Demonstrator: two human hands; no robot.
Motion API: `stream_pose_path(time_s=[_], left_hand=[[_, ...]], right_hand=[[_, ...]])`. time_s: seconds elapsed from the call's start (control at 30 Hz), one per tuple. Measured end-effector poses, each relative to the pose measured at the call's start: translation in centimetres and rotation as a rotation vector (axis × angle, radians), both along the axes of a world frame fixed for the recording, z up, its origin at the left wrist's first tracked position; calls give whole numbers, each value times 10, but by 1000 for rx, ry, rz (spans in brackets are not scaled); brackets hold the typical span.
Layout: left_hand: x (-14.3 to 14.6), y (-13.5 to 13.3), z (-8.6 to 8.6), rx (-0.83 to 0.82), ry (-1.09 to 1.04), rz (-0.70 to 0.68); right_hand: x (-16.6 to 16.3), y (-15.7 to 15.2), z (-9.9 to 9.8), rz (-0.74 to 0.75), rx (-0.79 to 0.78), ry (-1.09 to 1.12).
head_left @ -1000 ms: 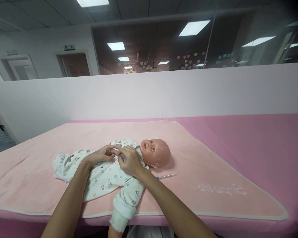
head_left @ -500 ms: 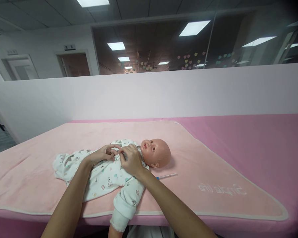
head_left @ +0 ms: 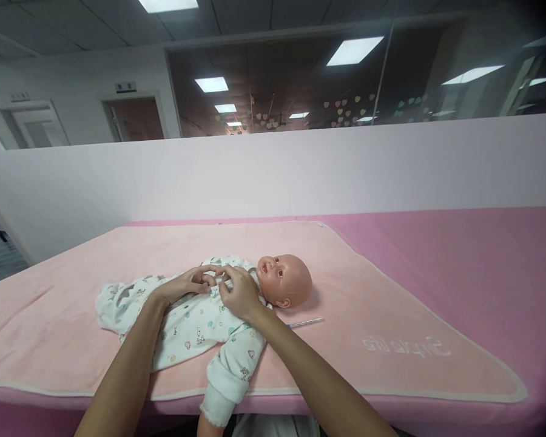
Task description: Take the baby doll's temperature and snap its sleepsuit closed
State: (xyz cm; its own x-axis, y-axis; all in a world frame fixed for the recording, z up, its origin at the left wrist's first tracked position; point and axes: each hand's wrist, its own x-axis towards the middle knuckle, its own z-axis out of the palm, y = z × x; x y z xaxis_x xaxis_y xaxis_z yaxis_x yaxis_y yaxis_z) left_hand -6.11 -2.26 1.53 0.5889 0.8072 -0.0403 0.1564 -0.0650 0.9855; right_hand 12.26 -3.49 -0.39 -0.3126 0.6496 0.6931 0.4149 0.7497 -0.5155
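A baby doll [head_left: 286, 280] lies on its back, its head to the right, dressed in a white printed romper [head_left: 195, 331]. Both of my hands meet at the front of the chest. My left hand [head_left: 190, 285] has its fingers bent and closed on the romper's fabric. Close against it, my right hand [head_left: 239, 294] pinches the front of the same garment near the neck. The fingertips hide the exact spot they grip. One sleeved arm of the doll hangs over the table's near edge.
Beside my right forearm lies a thin thermometer-like stick [head_left: 307, 323] with a blue end. A peach mat [head_left: 346, 358] with white lettering covers part of the pink table surface [head_left: 495, 273]. A white partition wall [head_left: 273, 176] stands behind, with glass above.
My right hand's fingers have shifted slightly at the romper's chest, the index finger lifting a little. The left hand and the doll stay nearly the same.
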Motion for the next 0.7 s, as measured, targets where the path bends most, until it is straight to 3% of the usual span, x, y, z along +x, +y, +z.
stream_pose_path(time_s=[0.3,0.7], left_hand=[[1,0,-2,33,27,76],[20,-33,2,365,336,275]], right_hand=[[0,8,2,72,-148,114],[-2,10,0,-33,-181,110]])
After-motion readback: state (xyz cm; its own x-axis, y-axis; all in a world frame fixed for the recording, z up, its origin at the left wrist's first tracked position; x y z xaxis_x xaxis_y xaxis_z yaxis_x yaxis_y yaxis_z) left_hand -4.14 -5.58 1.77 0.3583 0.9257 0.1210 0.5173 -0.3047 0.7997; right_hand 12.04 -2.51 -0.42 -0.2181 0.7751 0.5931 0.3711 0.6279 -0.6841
